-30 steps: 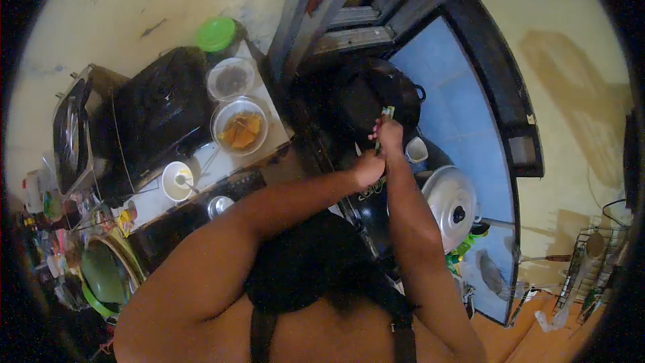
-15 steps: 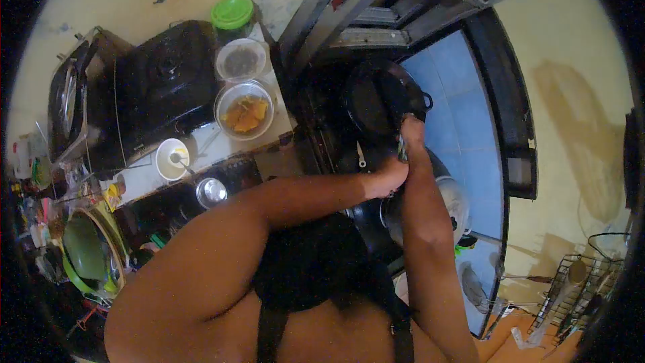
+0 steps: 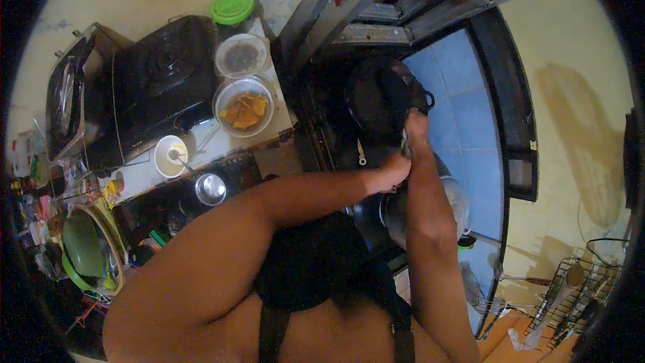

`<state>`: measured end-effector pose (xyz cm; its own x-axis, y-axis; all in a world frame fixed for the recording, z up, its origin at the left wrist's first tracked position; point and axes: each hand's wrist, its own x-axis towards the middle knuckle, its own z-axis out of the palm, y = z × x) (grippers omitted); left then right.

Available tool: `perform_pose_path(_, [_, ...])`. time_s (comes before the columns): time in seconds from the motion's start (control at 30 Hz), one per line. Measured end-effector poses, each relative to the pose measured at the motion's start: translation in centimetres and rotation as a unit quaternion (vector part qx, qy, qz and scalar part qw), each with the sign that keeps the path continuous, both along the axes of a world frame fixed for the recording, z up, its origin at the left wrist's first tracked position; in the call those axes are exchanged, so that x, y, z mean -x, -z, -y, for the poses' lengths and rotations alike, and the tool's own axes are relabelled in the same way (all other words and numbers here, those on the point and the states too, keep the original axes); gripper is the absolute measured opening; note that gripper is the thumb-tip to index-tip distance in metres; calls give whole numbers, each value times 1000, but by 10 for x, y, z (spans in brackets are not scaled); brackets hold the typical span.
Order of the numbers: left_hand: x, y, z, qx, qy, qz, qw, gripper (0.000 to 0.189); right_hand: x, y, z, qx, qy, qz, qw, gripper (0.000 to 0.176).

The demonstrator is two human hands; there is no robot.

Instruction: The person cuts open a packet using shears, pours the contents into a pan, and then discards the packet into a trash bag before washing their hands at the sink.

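2 hands: I'm watching from afar as both are working close together over the dark cooking area, the left nearer the body, the right reaching toward the pan.
Left hand (image 3: 393, 171): fingers are curling inward, back of the hand facing me; it's lying right beside the strip, but I'm not managing to tell whether it's gripping.
Right hand (image 3: 417, 126): bunching up almost into a fist beside the pan's side handle (image 3: 430, 99); its fingertips are hiding, so I'm not calling a firm hold.
Thin strip (image 3: 405, 143): greenish, showing between the 2 hands, mostly disappearing behind fingers and wrist; I'm not making out what it is.
Black pan (image 3: 378, 97): sitting just beyond the right hand, its dark inside giving me little detail.
Pale-handled utensil (image 3: 362, 154): lying left of the hands, apart from them.
Metal pot (image 3: 458, 205): partly hiding behind the right forearm.
Risk, spilling: I'm judging that a sudden tug between hands this close could be sending the strip, or anything in it, onto the stove side.
Risk, bumping: a knuckle drifting sideways could be knocking that handle and shifting the pan.
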<state>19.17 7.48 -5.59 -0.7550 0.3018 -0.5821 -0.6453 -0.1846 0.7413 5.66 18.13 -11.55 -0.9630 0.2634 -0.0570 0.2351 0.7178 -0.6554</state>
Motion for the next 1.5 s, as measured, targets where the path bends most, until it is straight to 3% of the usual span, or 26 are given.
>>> perform_pose_path(0.03, [0, 2, 1, 2, -10, -10, 1000, 26, 4, 10, -8, -98, -45, -23, 994, 36])
perform_pose_path(0.07, [3, 15, 0, 2, -9, -11, 1000, 26, 4, 19, -14, -98, -44, -24, 994, 36])
perform_pose_path(0.13, [11, 53, -2, -2, 113, -78, 991, 17, 5, 31, -24, -145, -100, -93, 980, 37])
perform_pose_path(0.17, [9, 62, 1, -1, 115, -78, 990, 17, 4, 31, -23, -144, -99, -94, 980, 37])
perform_pose_path(0.23, [9, 73, 15, -216, 45, 56, 974, 13, 3, 23, -12, 98, 17, 77, 992, 39])
perform_pose_path(0.27, [9, 69, 24, -214, 46, 55, 974, 13, -5, 10, 2, 100, 18, 76, 992, 39])
perform_pose_path(0.33, [17, 52, 43, -328, 25, 186, 926, 10, -37, -34, 39, 412, 4, 115, 904, 40])
perform_pose_path(0.37, [26, 50, 47, -313, 48, 204, 926, 13, -48, -47, 48, 414, 4, 112, 903, 40])
perform_pose_path(0.43, [36, 51, 57, -360, 76, 205, 907, 14, -69, -62, 59, 662, -1, 148, 735, 40])
perform_pose_path(0.47, [40, 51, 61, -407, 102, 206, 884, 16, -76, -60, 61, 663, -2, 145, 734, 40])
perform_pose_path(0.53, [46, 50, 62, -356, 126, 202, 904, 23, -87, -47, 60, 652, 38, 173, 737, 41])
perform_pose_path(0.6, [48, 57, 61, -384, 148, 278, 868, 23, -91, -26, 48, 637, -4, 193, 746, 41])
perform_pose_path(0.7, [45, 50, 61, -360, 170, 284, 873, 22, -94, -28, 48, 598, 41, 187, 778, 37])
perform_pose_path(0.77, [40, 40, 63, -337, 157, 285, 883, 20, -91, -49, 57, 473, 124, 192, 851, 33])
perform_pose_path(0.97, [23, 58, 50, -334, 123, 210, 911, 11, -64, -19, 52, 342, 80, 118, 929, 25])
perform_pose_path(1.0, [20, 62, 48, -363, 128, 163, 908, 12, -60, -21, 53, 342, 77, 120, 929, 25])
perform_pose_path(1.03, [17, 64, 38, -249, 98, 111, 957, 14, -57, -23, 52, 418, 101, 124, 894, 22])
perform_pose_path(1.1, [11, 63, 34, -219, 112, 51, 968, 14, -54, -39, 56, 525, 140, 122, 830, 15])
perform_pose_path(1.13, [9, 64, 34, -187, 130, -10, 974, 13, -49, -37, 53, 524, 138, 125, 831, 15])
perform_pose_path(1.17, [9, 62, 36, -250, 98, 128, 955, 14, -43, -32, 45, 543, 135, 132, 818, 15])
perform_pose_path(1.2, [9, 60, 36, -252, 94, 127, 955, 14, -38, -30, 39, 561, 132, 138, 805, 16])
perform_pose_path(1.3, [4, 66, 27, -253, 101, 36, 961, 14, -32, -28, 31, 545, 128, 137, 817, 16])
perform_pose_path(1.37, [2, 79, 12, -140, 91, -59, 984, 18, -29, -31, 33, 527, 134, 144, 827, 18])
perform_pose_path(1.4, [1, 58, 20, -142, 88, -59, 984, 18, -29, -37, 35, 524, 139, 140, 828, 19])
perform_pose_path(1.47, [-2, -6, 43, 23, 114, -62, 991, 20, -28, -43, 37, 521, 145, 137, 830, 22])
perform_pose_path(1.5, [0, -2, 40, 21, 113, -61, 991, 20, -27, -44, 38, 501, 143, 135, 843, 23])
